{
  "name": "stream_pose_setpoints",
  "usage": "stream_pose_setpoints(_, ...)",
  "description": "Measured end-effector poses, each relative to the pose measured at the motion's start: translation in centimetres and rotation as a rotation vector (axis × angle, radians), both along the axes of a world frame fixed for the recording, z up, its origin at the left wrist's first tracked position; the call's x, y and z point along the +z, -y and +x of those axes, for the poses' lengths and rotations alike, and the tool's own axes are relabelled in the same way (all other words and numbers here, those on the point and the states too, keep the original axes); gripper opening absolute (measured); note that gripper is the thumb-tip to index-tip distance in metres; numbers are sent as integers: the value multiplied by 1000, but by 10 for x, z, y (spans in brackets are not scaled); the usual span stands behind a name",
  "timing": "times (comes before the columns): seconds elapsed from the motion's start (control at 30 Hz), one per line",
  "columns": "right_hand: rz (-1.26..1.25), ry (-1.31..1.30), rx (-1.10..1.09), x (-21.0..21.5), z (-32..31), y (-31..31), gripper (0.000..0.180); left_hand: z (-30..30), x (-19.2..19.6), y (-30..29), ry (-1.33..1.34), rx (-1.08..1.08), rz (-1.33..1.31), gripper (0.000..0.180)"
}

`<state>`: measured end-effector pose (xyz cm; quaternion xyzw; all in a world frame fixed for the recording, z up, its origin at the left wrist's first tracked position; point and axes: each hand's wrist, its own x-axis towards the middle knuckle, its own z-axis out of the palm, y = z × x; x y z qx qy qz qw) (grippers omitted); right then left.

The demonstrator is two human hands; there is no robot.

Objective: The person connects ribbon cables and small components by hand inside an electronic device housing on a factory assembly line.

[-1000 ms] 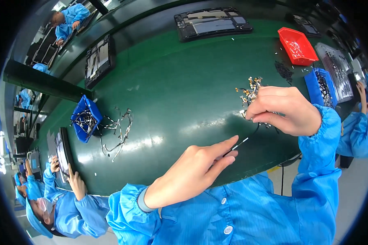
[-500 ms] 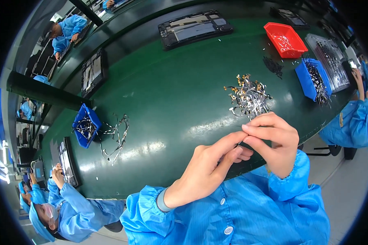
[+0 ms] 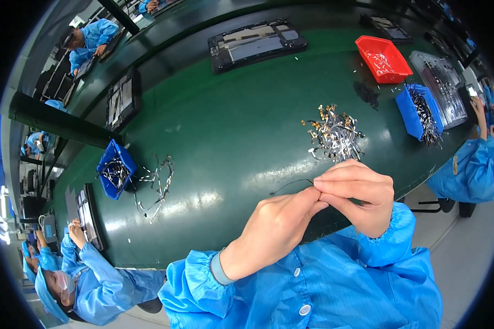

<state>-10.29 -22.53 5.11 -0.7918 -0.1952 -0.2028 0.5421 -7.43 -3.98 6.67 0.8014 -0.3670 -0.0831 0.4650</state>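
A thin dark cable (image 3: 292,183) sticks out to the left from between my fingertips, over the bench. My left hand (image 3: 277,222) is closed, thumb and forefinger pressed together at the cable. The fingertips of my right hand (image 3: 359,192) pinch at the same spot and touch the left ones; they hide the held end. Just beyond my right hand lies a tangled heap of short cables (image 3: 337,134) with gold and silver ends.
On the green bench (image 3: 219,137) stand a red bin (image 3: 386,75) of small white pieces, a blue bin (image 3: 414,118) and a left blue bin (image 3: 114,189) of cables. Loose cables (image 3: 162,183), a clear tray (image 3: 449,101) and flat device panels (image 3: 258,46) lie around. Co-workers sit on both sides.
Both hands have shifted slightly left and down, and their fingertips have closed together. The thin cable now shows beyond them, pointing left.
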Motion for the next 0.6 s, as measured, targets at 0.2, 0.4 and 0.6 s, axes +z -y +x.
stream_pose_setpoints(0.2, 56, -193, -373, 12, 80, 77, 11, 72, -5, 1, 136, 122, -43, 15)
stream_pose_setpoints(0.4, -791, -182, -825, -50, 204, 277, 18, 222, -34, -32, -454, 484, -616, 30)
stream_pose_setpoints(0.6, -861, 221, -864, -58, 241, 225, 27, 299, -97, -43, -201, 700, -458, 25)
